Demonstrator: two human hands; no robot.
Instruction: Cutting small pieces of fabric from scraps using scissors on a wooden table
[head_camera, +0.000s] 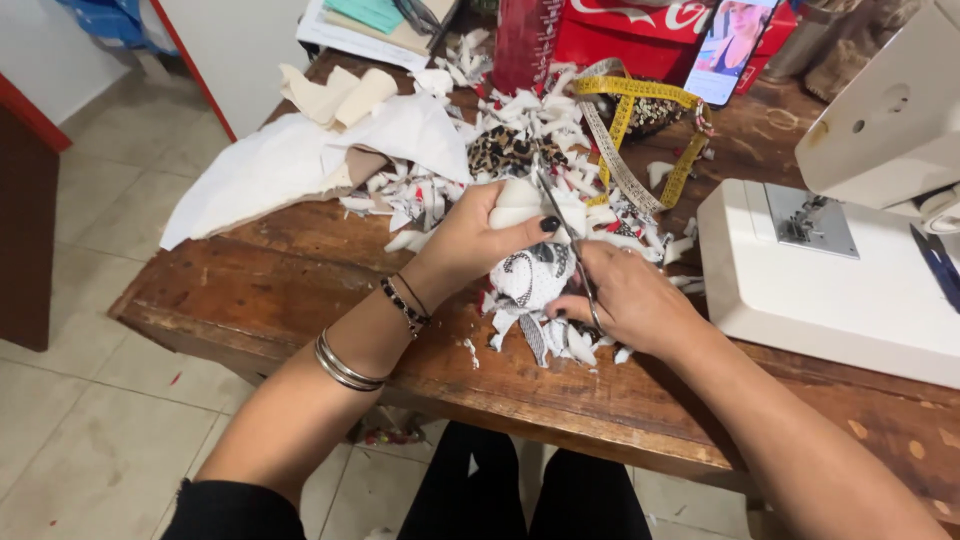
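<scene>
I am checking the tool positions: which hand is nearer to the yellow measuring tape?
Right. The right hand with the scissors lies just below the yellow measuring tape; the left hand, gripping fabric, is further left.

Left hand (478, 235) pinches white patterned fabric piece (528, 272); right hand (625, 300) works scissors (565, 240) into it. Fabric scraps (520, 130) litter wooden tabletop (270, 280); white sewing machine (830, 290) at right.
</scene>
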